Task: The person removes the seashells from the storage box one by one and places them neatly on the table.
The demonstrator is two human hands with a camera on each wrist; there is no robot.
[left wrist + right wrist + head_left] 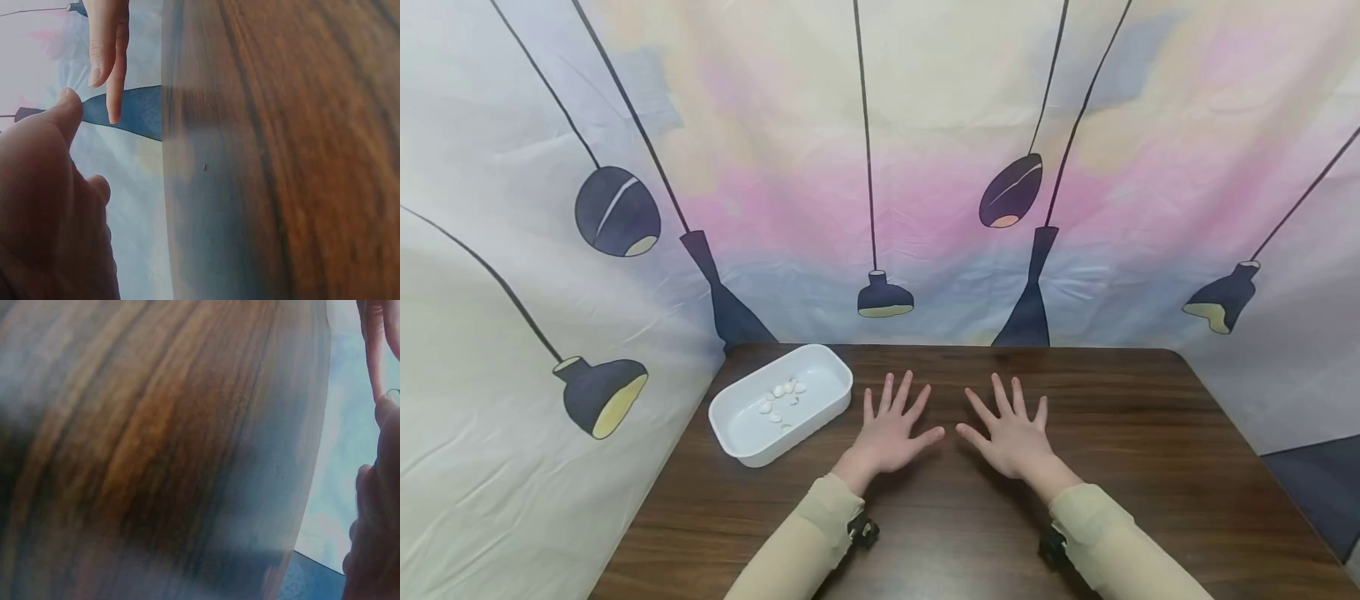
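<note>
In the head view my left hand (887, 435) is held over the brown table with its fingers spread straight. My right hand (1013, 437) mirrors it, fingers fanned out, the two thumbs pointing toward each other across a small gap. Neither hand holds anything. To the left of my left hand stands a white rectangular tub (752, 452), the nearest object to it. Several small white pieces (778, 391) lie scattered on the tub's bottom. Part of the left hand (50, 200) fills the left side of the left wrist view; the right hand (378, 512) edges into the right wrist view.
The dark wood-grain table (1120, 433) stretches to both sides and toward me. Behind it hangs a pastel curtain (940, 233) printed with dark lamps, close along the table's back edge. A dark camera mount (862, 530) sits at the left wrist, another (1052, 546) at the right.
</note>
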